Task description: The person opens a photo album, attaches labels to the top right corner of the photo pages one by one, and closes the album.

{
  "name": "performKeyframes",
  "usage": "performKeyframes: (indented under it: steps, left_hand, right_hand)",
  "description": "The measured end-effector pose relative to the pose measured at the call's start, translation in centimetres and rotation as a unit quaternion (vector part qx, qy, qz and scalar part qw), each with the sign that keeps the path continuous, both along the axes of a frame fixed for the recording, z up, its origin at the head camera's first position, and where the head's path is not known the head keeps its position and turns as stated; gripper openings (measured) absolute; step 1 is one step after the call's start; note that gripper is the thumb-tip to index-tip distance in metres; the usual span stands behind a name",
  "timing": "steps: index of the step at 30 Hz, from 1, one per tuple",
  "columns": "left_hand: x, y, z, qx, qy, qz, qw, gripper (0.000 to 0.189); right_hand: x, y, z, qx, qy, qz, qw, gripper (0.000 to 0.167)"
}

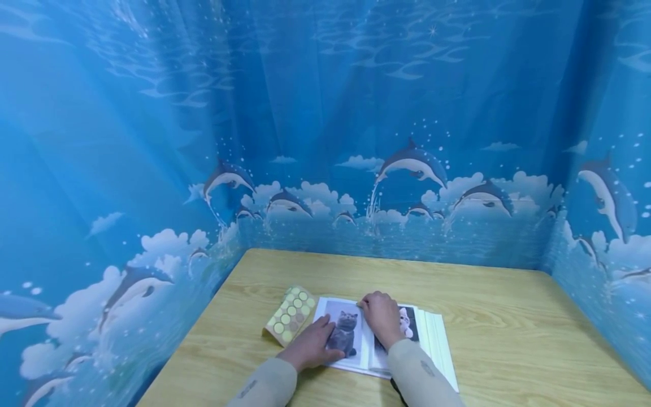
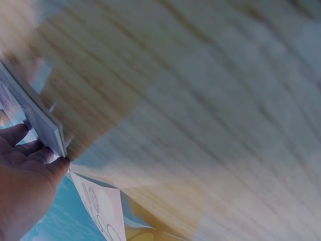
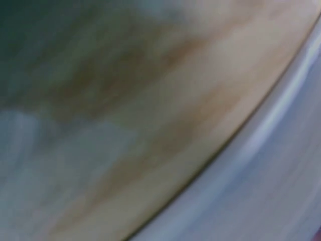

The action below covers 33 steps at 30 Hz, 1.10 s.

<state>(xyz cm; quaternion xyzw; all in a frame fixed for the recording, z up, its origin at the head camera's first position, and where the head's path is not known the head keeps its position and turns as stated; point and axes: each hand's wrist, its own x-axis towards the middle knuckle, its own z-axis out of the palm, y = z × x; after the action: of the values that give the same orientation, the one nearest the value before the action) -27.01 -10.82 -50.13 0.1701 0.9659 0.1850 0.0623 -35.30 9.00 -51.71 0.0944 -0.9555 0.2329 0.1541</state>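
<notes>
An open photo album (image 1: 366, 366) lies on the table with white pages. Its left page bears a photo of a grey cat (image 1: 343, 330), its right page a photo of a pale cat on black (image 1: 406, 323), partly covered by my right hand. My left hand (image 1: 311, 346) rests on the left page with fingers extended; the left wrist view shows its fingertips at the album's edge (image 2: 47, 128). At the top of the album near the middle, my right hand (image 1: 382, 317) pinches a small yellowish sticker (image 1: 360, 304), mostly hidden by the fingers.
Left of the album, a sheet of round yellow-green stickers (image 1: 291, 314) lies with its edges bent up. The wooden table (image 1: 508, 322) stands against blue dolphin-print curtains (image 1: 325, 141) at the back and sides. A dark strip (image 1: 399, 392) shows under my right forearm.
</notes>
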Motion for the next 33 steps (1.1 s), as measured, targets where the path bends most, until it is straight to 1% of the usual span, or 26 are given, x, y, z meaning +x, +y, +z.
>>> performKeyframes:
  steps: [5,8,13,17,22,25,26,29,33]
  left_hand:
    - [-0.2,0.0,-0.4,-0.007,0.001,0.0,1.0,0.084]
    - [-0.3,0.0,-0.5,-0.007,0.001,-0.001,1.0,0.084]
    - [-0.2,0.0,-0.3,-0.003,-0.003,0.001,1.0,0.083]
    - [0.0,0.0,-0.1,-0.006,0.002,-0.003,1.0,0.083]
    - [0.1,0.0,-0.1,-0.011,0.011,-0.011,0.9998,0.082]
    - [0.2,0.0,0.0,-0.011,0.016,-0.015,0.9997,0.081]
    - [0.2,0.0,0.1,-0.01,0.017,-0.016,0.9997,0.081]
    - [0.3,0.0,0.2,-0.007,0.02,-0.019,0.9996,0.08]
    - [0.2,0.0,0.1,-0.009,0.02,-0.018,0.9996,0.08]
  right_hand:
    - [0.3,0.1,0.0,0.011,-0.009,0.017,0.9997,0.013]
    - [0.6,0.3,0.0,0.021,-0.005,0.028,0.9994,0.015]
    - [0.9,0.5,-0.2,0.031,0.0,0.043,0.9986,0.016]
    - [1.1,0.6,-0.4,0.042,0.0,0.055,0.9976,0.018]
    - [1.6,0.8,-0.4,0.063,0.011,0.085,0.9944,0.022]
    - [2.1,0.9,-0.2,0.085,0.016,0.102,0.991,0.027]
    - [2.3,0.9,-0.1,0.092,0.012,0.106,0.99,0.03]
    - [2.8,1.0,0.0,0.118,-0.007,0.118,0.986,0.041]
    - [3.5,0.9,-0.3,0.145,-0.042,0.136,0.9792,0.058]
